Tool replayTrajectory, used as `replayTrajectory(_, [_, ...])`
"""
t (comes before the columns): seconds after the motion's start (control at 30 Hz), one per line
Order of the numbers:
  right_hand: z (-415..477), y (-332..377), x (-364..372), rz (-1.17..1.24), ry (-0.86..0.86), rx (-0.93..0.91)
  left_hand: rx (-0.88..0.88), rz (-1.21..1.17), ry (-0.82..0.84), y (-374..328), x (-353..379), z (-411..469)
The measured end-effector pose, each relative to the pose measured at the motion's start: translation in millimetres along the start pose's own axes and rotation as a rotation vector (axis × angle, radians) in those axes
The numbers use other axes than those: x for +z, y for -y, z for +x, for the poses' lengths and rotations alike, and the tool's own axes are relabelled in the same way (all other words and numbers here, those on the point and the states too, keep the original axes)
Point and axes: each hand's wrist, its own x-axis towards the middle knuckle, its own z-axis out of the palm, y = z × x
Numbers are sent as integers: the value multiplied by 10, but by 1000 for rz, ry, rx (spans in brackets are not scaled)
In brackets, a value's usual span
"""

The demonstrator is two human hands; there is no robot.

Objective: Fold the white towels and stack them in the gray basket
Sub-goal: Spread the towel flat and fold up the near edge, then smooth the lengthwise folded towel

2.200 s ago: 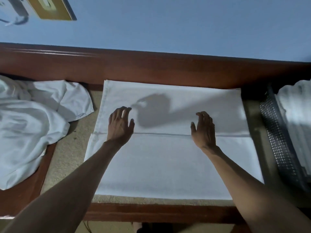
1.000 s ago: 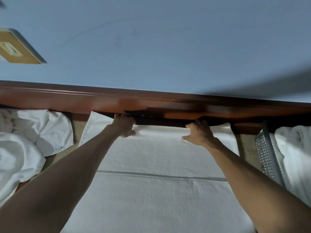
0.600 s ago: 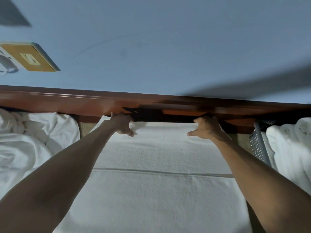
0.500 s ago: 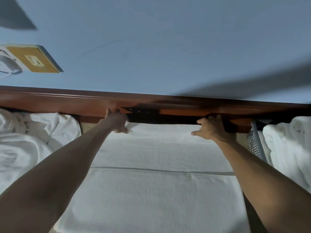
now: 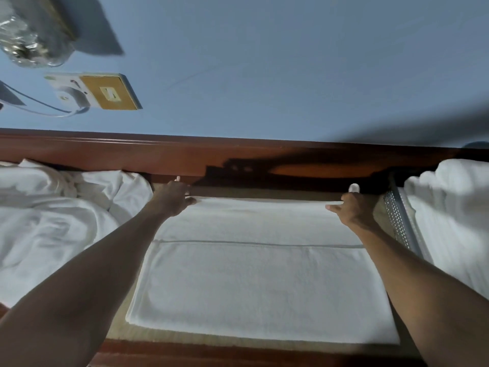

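White towel (image 5: 264,282): left hand (image 5: 173,198) and right hand (image 5: 349,207) pinch its far corners; draw both toward you evenly.

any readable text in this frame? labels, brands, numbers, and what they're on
None readable.
Wall plate: a small mark shows on its gold face, too blurred to read as text.
Shiny object at the top left: blurred, no lettering can be made out.
Flat towel, towel pile, gray basket: no tag or print visible.
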Motion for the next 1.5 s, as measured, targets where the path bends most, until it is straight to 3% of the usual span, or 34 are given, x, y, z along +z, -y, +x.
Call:
replayTrajectory(0.2, [-709, -248, 96, 222, -111, 22, -25, -287, -144, 178, 260, -719])
replayTrajectory(0.57, [-1918, -913, 685, 383, -227, -28, -19, -422, -358, 390, 1279, -1895])
replayTrajectory(1.07, [-2628, -1532, 1294, 478, -291, -36, 12, -430, -296, 458, 1867, -2710])
replayTrajectory(1.5, [-2725, -1647, 1496, 410, -302, -38, -78, -414, -112, 405, 1952, -2836])
